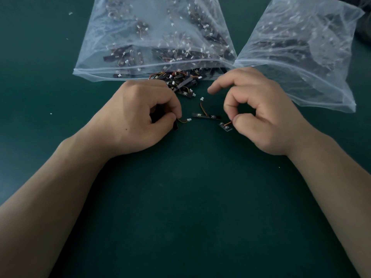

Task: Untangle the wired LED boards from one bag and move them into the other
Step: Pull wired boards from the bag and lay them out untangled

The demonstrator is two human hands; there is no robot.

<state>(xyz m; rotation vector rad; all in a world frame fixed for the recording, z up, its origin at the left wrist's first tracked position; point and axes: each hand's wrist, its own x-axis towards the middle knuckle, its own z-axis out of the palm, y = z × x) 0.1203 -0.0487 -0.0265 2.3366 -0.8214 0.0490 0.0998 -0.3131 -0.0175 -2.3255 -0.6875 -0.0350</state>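
1. LED boards (181,82) are sorted on a dark green table (190,207). Its bare near part supports both forearms and leaves room to lay wires flat.
2. Bag on the left (112,68), clear plastic, lies with its open mouth toward the person. It is judged to be the source, since boards spill from it within easy reach.
3. Bag on the right (301,47), also clear and partly filled with boards, lies just beside the first, its mouth near the right hand. It is judged to be the destination.
4. Left hand (138,115) has curled fingers. Thumb and forefinger pinch the orange wire of a first board (175,127), whose dark end hangs below the thumb. A white plug (189,119) points toward the centre.
5. Right hand (267,113) pinches the wire of a second board (225,126) between thumb and a curled finger, with the forefinger held out free. The hands are held apart, probably to draw the two wires clear of each other.
6. Spilled heap (186,91) at the open mouth is a tangle of boards and wires, placed close so the next piece can be drawn out.
7. Loose board (204,116) lies on the table between the hands, touched by neither. Its wire curls away toward the heap. Whether it is fully free of the held pair cannot be told.
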